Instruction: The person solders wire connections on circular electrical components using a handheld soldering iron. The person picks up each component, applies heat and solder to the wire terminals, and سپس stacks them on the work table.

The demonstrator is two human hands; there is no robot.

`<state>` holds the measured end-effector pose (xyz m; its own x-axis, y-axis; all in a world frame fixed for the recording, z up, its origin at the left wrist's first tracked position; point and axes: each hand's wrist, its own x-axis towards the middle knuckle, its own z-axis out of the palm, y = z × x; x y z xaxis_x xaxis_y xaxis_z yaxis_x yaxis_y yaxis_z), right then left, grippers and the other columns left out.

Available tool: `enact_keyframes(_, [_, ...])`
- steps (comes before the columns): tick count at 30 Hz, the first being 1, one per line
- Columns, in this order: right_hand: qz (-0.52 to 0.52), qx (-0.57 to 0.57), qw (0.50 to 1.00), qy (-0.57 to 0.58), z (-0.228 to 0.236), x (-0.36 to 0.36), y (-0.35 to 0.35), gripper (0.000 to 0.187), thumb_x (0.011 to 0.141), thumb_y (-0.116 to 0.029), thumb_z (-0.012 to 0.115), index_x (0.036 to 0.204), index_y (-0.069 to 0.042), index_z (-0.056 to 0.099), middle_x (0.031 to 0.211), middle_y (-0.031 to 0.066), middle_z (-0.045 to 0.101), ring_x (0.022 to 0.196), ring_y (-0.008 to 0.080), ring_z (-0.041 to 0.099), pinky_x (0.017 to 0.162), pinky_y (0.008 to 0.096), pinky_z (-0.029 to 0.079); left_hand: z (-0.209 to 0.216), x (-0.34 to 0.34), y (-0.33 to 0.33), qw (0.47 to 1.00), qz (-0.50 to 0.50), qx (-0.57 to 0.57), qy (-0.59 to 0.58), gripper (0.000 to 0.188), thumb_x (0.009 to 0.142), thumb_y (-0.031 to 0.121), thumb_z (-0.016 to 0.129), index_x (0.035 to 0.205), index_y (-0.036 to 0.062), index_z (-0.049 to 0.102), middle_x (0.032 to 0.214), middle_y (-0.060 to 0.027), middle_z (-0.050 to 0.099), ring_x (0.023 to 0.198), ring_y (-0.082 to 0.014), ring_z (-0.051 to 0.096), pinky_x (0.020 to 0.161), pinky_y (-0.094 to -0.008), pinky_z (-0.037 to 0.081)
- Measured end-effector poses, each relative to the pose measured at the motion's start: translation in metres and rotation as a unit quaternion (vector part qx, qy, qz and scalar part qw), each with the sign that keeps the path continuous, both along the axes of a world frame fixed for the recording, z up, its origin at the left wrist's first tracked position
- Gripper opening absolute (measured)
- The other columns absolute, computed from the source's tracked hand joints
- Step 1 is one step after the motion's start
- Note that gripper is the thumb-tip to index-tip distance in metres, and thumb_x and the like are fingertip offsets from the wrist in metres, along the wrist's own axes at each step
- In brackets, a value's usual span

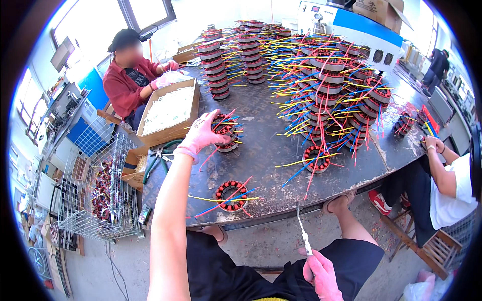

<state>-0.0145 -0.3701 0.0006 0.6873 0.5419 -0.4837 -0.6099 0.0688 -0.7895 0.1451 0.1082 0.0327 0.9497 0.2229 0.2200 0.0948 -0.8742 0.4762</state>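
Left arm [171, 220] outstretched, fingers [218, 138] clasping stator rings [229, 131].

Wired stator [229, 129] partly hidden behind the left hand [202, 134]

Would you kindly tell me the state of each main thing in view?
Left hand: gripping wired ring stack
Right hand: closed around white-handled tool
Nearest ring: lying flat, unheld
Tall leftmost stack: standing
Cardboard box: open, holding white pieces
Green-handled pliers: laid down
Wire basket: holding tangled parts

Tabletop [263, 150] lies open centrally, but stator stacks [329, 89] block its far side
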Motion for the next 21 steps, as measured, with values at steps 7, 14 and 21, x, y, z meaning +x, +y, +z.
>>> enact_keyframes(7, [0.003,0.003,1.000,-0.017,0.006,-0.004,0.005,0.041,0.103,-0.022,0.051,0.135,0.004,0.051,0.064,-0.0038,0.046,0.053,0.0045,0.036,0.049,0.0214,0.026,-0.003,0.001,0.006,0.999,-0.016,0.051,0.007,0.105,0.059,0.045,0.088,0.143,0.0023,0.044,0.137,-0.0210,0.052,0.128,-0.0354,0.051,0.109,-0.0396,0.040])
enact_keyframes(14, [0.015,-0.019,1.000,-0.010,0.011,-0.009,0.005,0.038,0.103,-0.023,0.051,0.131,0.002,0.055,0.063,-0.0045,0.046,0.053,0.0039,0.036,0.048,0.0212,0.024,0.017,-0.048,-0.039,0.995,-0.022,0.073,-0.065,0.091,0.073,0.042,0.082,0.144,0.0004,0.043,0.147,-0.0224,0.044,0.139,-0.0363,0.039,0.115,-0.0414,0.031])
enact_keyframes(21, [0.050,-0.039,0.998,-0.020,-0.008,-0.017,0.012,0.039,0.103,-0.026,0.050,0.129,0.003,0.055,0.063,-0.0061,0.045,0.053,0.0031,0.035,0.048,0.0203,0.024,-0.015,-0.153,-0.104,0.992,-0.097,0.048,0.057,0.098,0.066,0.042,0.086,0.143,-0.0002,0.043,0.145,-0.0229,0.044,0.136,-0.0386,0.040,0.114,-0.0433,0.032])
